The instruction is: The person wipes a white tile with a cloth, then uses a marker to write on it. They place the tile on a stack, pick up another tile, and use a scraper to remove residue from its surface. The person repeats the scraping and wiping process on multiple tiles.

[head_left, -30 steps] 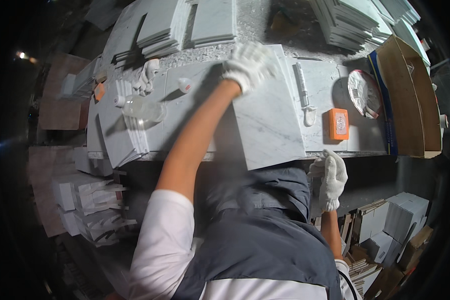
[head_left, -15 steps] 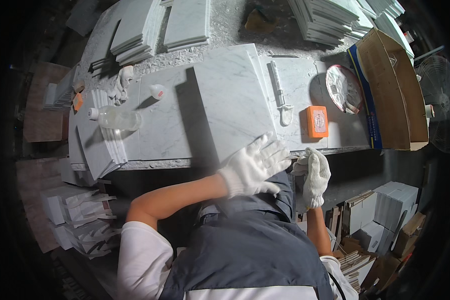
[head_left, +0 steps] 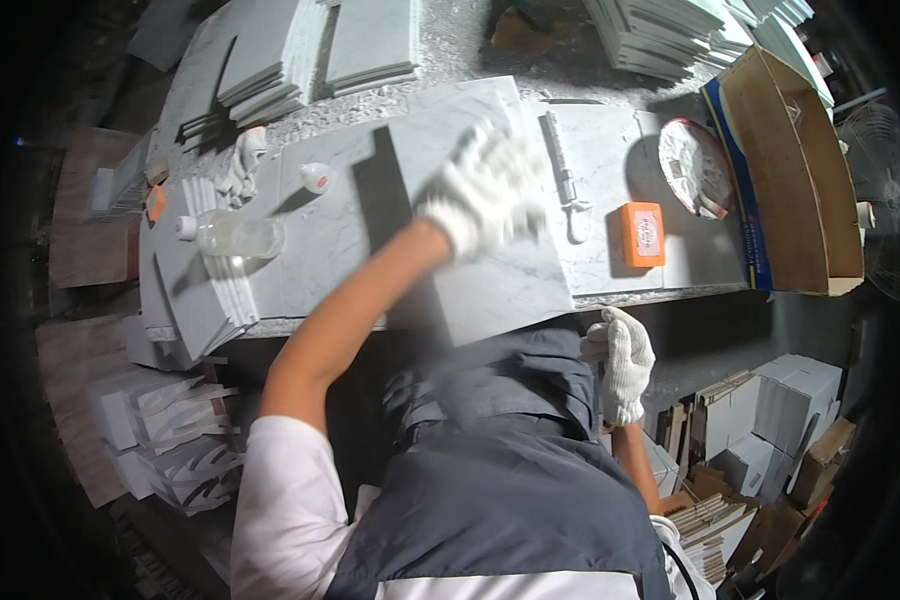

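Observation:
A veined white-grey marble tile (head_left: 510, 285) lies over another tile on the bench, its near end sticking out past the front edge. My left hand (head_left: 485, 190), in a white knit glove, is over the middle of this tile, fingers spread flat; it is smeared by motion, and contact cannot be judged. By the bench's front edge, to the right of the tile, is my gloved right hand (head_left: 625, 368). Its fingers are bent together; whatever they may hold is hidden. Right of the tile lie a syringe-like white tube (head_left: 558, 150) and an orange box (head_left: 642, 235).
A clear bottle (head_left: 238, 234) and a small white bottle (head_left: 315, 178) are on the left. Stacked tiles (head_left: 372, 45) stand at the back. A round white-lined container (head_left: 692, 168) sits by an open cardboard box (head_left: 795, 180). White cartons (head_left: 795, 400) are low on the right.
My left hand has swept away from me, from the tile's near end to its middle. My right hand stays by the bench edge, and the view has shifted slightly.

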{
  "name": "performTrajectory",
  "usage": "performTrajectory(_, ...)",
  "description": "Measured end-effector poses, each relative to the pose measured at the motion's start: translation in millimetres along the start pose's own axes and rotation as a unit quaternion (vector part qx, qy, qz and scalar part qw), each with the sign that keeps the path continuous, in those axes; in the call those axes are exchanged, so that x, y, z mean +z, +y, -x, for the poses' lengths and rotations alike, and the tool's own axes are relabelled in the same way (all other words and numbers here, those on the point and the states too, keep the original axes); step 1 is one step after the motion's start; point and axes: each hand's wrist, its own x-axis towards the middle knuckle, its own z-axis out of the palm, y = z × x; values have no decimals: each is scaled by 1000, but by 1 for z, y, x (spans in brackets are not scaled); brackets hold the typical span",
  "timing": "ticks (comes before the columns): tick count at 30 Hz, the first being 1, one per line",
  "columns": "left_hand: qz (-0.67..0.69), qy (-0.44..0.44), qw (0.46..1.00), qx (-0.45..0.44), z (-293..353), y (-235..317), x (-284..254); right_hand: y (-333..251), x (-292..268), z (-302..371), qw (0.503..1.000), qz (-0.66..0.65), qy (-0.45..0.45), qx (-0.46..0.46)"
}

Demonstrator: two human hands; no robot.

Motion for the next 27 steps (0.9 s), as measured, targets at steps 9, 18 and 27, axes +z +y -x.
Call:
performTrajectory(9,-885,-16,444,141,148,-48,43,-12,8,-22,988,88,-42,-123)
performTrajectory(18,-850,54,517,78,164,-30,63,-67,62,-15,857,327,-113,-381)
performTrajectory(27,-591,286,684,316,174,-28,30,-65,30,-20,870,334,-54,-358)
